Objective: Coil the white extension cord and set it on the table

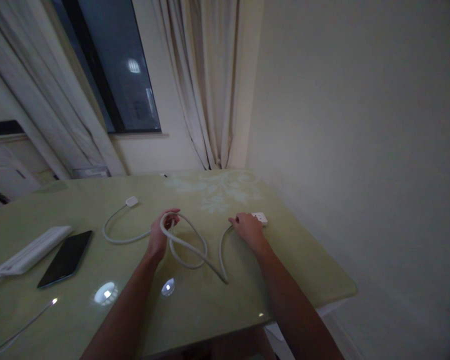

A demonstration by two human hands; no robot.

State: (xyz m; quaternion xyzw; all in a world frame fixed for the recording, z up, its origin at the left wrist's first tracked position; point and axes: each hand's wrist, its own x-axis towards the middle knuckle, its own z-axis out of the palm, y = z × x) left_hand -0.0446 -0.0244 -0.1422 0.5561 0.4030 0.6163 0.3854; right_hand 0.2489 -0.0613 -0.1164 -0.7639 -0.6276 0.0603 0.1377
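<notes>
A pale extension cord (189, 246) lies in loose loops across the table. My left hand (159, 235) is curled around one side of the loops, its fingers partly behind the cord. The cord's white plug (131, 201) rests on the tabletop further left. At the other end is a white socket block (261, 218), partly covered by my right hand (247, 227). That hand is closed over the near end of the block, where the cord runs in; its exact grip is hidden.
On the left of the greenish table (303, 265) lie a long white power strip (33, 252), a dark phone or tablet (65, 259) and a thin white cable (26, 325). A small dark-tipped item (164, 175) sits near the back edge. A wall (341, 150) borders the right side.
</notes>
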